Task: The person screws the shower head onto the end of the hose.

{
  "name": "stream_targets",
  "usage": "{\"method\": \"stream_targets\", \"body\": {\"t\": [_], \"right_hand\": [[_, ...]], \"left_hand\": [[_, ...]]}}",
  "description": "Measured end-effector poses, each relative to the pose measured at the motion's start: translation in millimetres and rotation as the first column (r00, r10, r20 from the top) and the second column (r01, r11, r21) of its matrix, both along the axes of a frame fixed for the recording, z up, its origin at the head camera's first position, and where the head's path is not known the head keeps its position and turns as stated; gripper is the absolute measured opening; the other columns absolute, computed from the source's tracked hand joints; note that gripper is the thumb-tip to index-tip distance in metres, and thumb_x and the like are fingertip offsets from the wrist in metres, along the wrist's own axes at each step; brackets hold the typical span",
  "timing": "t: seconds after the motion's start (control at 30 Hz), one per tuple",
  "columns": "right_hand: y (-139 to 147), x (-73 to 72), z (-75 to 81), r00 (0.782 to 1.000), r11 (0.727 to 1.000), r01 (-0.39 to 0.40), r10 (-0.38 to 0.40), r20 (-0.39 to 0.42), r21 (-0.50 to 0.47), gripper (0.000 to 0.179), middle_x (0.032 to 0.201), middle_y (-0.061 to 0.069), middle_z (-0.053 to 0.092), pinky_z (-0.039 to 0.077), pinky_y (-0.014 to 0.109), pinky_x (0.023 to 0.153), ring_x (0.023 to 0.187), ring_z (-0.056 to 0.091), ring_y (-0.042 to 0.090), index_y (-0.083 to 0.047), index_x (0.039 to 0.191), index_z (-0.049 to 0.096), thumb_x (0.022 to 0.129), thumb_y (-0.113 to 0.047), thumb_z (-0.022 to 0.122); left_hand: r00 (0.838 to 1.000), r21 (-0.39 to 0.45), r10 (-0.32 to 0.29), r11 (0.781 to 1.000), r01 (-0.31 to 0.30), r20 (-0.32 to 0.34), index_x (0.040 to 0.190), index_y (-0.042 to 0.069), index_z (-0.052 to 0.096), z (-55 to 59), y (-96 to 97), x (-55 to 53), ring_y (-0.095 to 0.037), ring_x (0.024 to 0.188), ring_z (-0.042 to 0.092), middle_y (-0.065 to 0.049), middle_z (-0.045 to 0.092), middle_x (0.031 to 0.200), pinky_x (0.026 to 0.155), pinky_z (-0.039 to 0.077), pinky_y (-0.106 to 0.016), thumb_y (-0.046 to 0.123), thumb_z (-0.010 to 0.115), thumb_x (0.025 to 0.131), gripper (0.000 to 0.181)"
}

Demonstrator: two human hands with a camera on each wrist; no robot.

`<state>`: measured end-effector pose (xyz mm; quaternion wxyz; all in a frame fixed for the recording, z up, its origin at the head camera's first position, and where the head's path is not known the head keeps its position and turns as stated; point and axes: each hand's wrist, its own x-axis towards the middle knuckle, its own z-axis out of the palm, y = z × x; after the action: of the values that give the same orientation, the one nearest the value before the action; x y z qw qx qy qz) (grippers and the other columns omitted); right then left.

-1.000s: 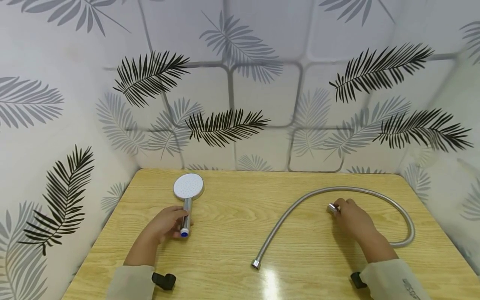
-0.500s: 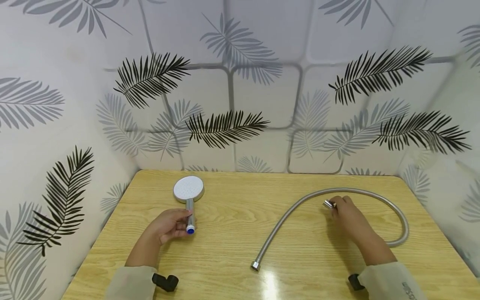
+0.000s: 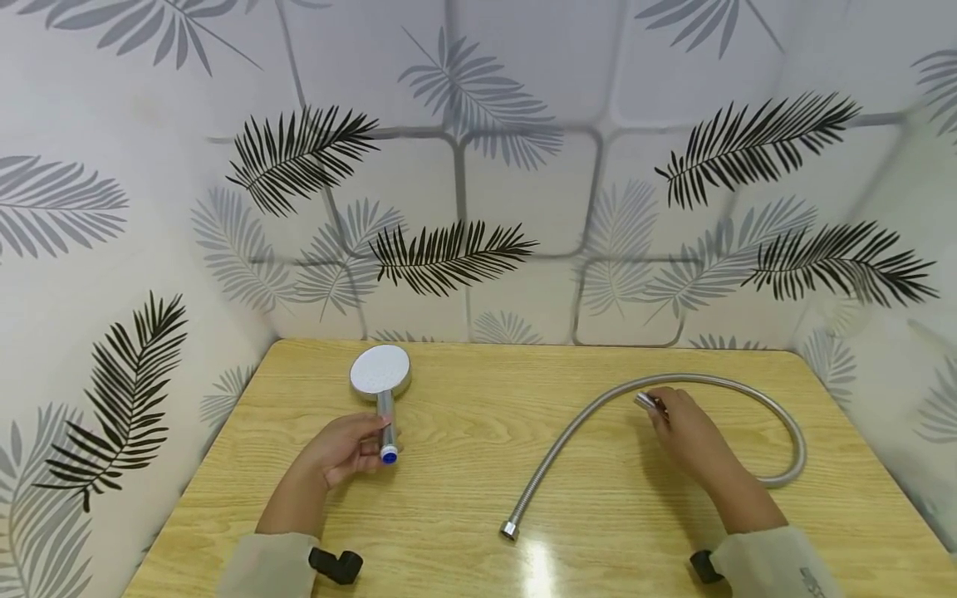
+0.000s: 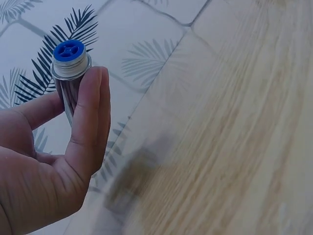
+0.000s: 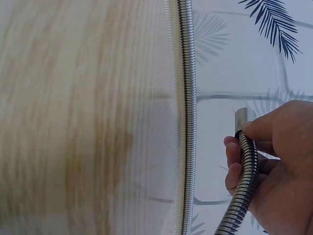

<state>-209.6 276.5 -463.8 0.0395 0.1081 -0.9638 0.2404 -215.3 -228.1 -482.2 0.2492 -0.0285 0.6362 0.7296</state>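
Observation:
My left hand (image 3: 345, 449) grips the chrome handle of a shower head (image 3: 380, 370), whose round white face points up and back toward me. The handle's threaded white end with a blue insert (image 4: 69, 51) sticks out past the fingers in the left wrist view. On the right, my right hand (image 3: 691, 433) pinches a ribbed metal shower hose (image 5: 248, 166) just behind its smooth chrome end fitting (image 3: 645, 401). The hose loops behind that hand across the table, and its other end, a hex nut (image 3: 509, 530), lies near the front middle.
The wooden table (image 3: 463, 432) meets a patterned wall (image 3: 523, 191) with leaf prints at its back edge. More wall stands at the left and right. A black wrist mount (image 3: 336, 566) sits at the left sleeve and another (image 3: 705, 566) at the right.
Both hands have moved slightly inward: the left rightward with the shower head, the right leftward and a little farther back with the hose end. The hose loop has shifted left; its nut stays put.

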Motion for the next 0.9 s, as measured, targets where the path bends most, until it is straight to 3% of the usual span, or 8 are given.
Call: {"method": "stream_targets", "body": {"t": [0.13, 0.33, 0.5, 0.9], "right_hand": [[-3, 0.6, 1.5, 1.0, 1.0, -0.02, 0.019, -0.019, -0.023, 0.035, 0.121, 0.031, 0.058, 0.053, 0.046, 0.077, 0.1, 0.058, 0.033, 0.013, 0.133, 0.05, 0.105, -0.008, 0.05], [-8, 1.7, 1.5, 0.999, 0.998, -0.026, 0.024, -0.035, -0.055, 0.035, 0.116, 0.025, 0.06, 0.053, 0.042, 0.075, 0.096, 0.059, 0.029, 0.008, 0.135, 0.053, 0.105, -0.01, 0.053], [-13, 2.5, 0.7, 0.999, 0.997, -0.031, 0.03, -0.028, -0.068, 0.037, 0.118, 0.023, 0.061, 0.055, 0.041, 0.075, 0.098, 0.062, 0.029, 0.005, 0.138, 0.053, 0.105, -0.013, 0.053], [-20, 5.5, -2.0, 0.995, 0.993, -0.028, 0.016, -0.097, -0.118, 0.035, 0.118, 0.019, 0.063, 0.061, 0.05, 0.084, 0.106, 0.066, 0.035, 0.001, 0.134, 0.058, 0.103, -0.014, 0.059]], "left_hand": [[1.0, 0.022, -0.002, 1.0, 0.003, -0.019, 0.118, -0.006, 0.053, 3.6, 4.2, -0.3, -0.012, 0.081, 0.074, -0.002, 0.072, 0.089, 0.072, 0.064, -0.024, 0.024, 0.056, 0.106, 0.033], [0.999, 0.061, -0.005, 0.998, 0.008, -0.05, 0.138, -0.016, 0.035, 7.9, 13.8, 0.0, -0.013, 0.087, 0.074, -0.006, 0.072, 0.099, 0.078, 0.065, -0.028, 0.023, 0.054, 0.106, 0.054], [0.998, 0.087, 0.011, 0.996, -0.006, -0.057, 0.137, -0.012, 0.034, 10.1, 23.2, -0.1, -0.015, 0.088, 0.075, -0.005, 0.072, 0.099, 0.078, 0.065, -0.028, 0.022, 0.055, 0.106, 0.051], [0.996, 0.127, 0.045, 0.991, -0.036, -0.071, 0.135, -0.008, 0.034, 19.0, 44.9, 0.8, -0.017, 0.088, 0.076, -0.005, 0.071, 0.098, 0.076, 0.065, -0.029, 0.014, 0.054, 0.106, 0.042]]}}
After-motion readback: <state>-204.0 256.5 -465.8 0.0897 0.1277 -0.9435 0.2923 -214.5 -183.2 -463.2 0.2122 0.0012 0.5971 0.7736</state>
